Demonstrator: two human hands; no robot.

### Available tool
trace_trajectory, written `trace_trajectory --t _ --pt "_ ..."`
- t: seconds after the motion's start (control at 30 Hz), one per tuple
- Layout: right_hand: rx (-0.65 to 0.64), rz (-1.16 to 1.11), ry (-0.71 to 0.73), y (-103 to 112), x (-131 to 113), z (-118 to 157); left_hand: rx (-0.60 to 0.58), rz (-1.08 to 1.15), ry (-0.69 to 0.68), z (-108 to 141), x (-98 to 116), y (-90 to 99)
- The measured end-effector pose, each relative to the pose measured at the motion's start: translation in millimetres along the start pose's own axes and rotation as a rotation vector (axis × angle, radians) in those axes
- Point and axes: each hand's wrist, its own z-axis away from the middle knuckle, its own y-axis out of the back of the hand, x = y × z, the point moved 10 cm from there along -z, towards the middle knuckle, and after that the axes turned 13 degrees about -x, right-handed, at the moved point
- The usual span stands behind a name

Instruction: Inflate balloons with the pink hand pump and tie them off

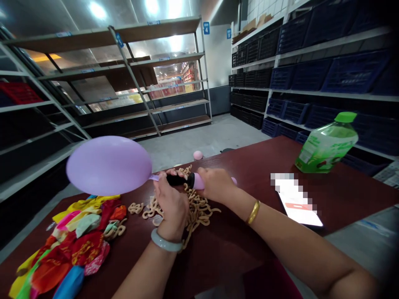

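A large inflated purple balloon (109, 165) points left, its neck pinched in my left hand (171, 203) at the black nozzle of a hand pump (179, 180). My right hand (215, 185) is wrapped round the pump's pink body, and a pink end shows just past it. Beneath both hands lies a pile of beige, curled, string-like pieces (199, 209) on the dark red table (243, 257). Flat balloons in many colours (77, 245) are heaped at the table's left side.
A green bottle (328, 145) stands at the right of the table, near a phone (299, 205) with a lit screen. Beyond are metal shelves (168, 106) and blue crates (355, 72). A small pink balloon (198, 155) is past the table's far edge.
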Motion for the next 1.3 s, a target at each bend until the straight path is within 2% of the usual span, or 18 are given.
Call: trace_trajectory --t 0.07,0.13,0.37,0.43,0.5,0.57,0.73,0.8,0.93,1.07,1.23,1.3 --pt "-0.007 -0.017 0.010 -0.6 -3.2 -0.3 -0.012 0.000 -0.006 -0.4 2.4 -2.0" --pt "-0.030 -0.018 0.007 -3.5 -1.3 -2.7 0.007 -0.011 0.000 -7.3 7.1 5.5" --pt "-0.077 0.033 0.002 -12.7 23.4 -12.7 0.170 -0.034 -0.069 -47.9 45.0 67.7" --pt "-0.067 0.055 -0.003 -12.0 29.3 -13.2 0.198 -0.019 -0.079 -52.0 50.2 77.6" --pt "-0.061 0.080 -0.013 -11.3 32.2 -12.6 0.195 0.000 -0.089 -50.8 48.8 77.5" --pt "-0.060 0.098 -0.017 -10.8 30.5 -11.1 0.183 0.017 -0.089 -43.9 40.3 69.5" --pt "-0.062 0.094 -0.019 -10.2 13.8 -5.8 0.100 0.043 0.010 -12.8 0.4 28.8" --pt "-0.058 0.081 -0.015 -9.7 6.7 -3.7 0.058 0.042 0.041 -1.6 -9.3 13.2" --pt "-0.016 0.044 0.007 -6.5 -1.0 -1.5 0.010 0.041 0.035 3.7 -6.4 1.4" --pt "-0.015 0.023 0.033 -8.1 5.3 -5.7 0.013 -0.007 -0.030 -15.7 18.3 16.9" --pt "-0.047 0.044 0.028 -12.7 26.5 -12.8 0.146 -0.044 -0.100 -45.4 52.3 61.4" --pt "-0.039 0.055 0.020 -12.4 32.3 -13.6 0.179 -0.040 -0.126 -49.9 59.4 71.3"
